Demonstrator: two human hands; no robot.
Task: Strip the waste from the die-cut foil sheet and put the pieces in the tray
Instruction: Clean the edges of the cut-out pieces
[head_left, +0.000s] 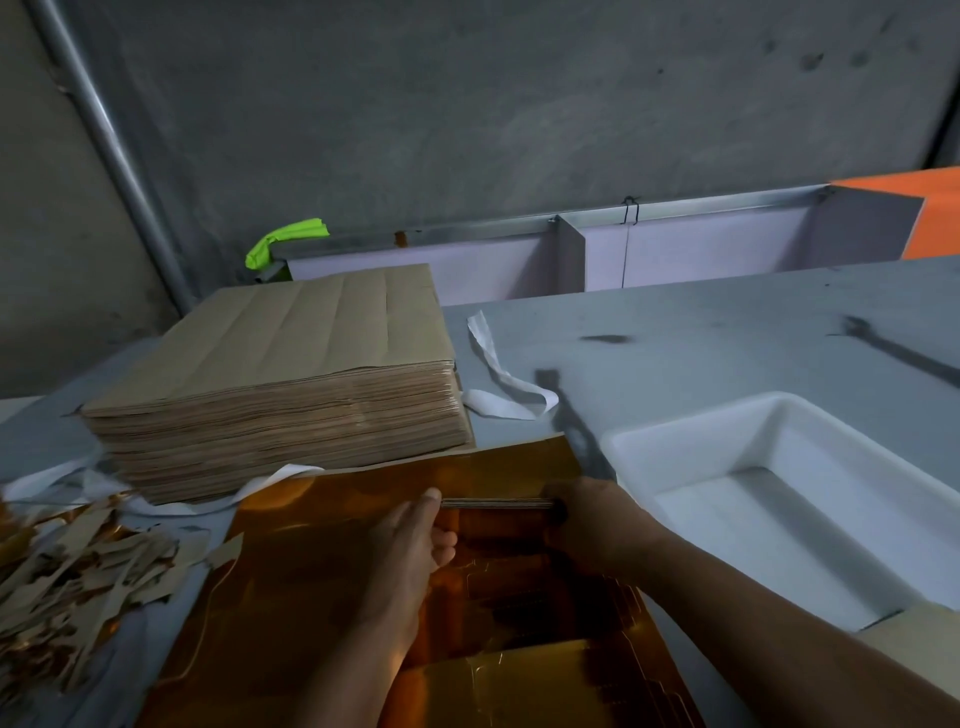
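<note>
A shiny gold die-cut foil sheet lies on the grey table in front of me, its cut lines faintly visible near the bottom. Above it I hold a thin stack of foil pieces edge-on between both hands. My left hand grips its left end, thumb on top. My right hand grips its right end. The white tray stands to the right of my right hand, and it looks empty.
A tall stack of brown-backed sheets sits at the left back. Torn waste strips pile up at the far left. White strapping lies behind the foil. Low partition walls border the table's far edge.
</note>
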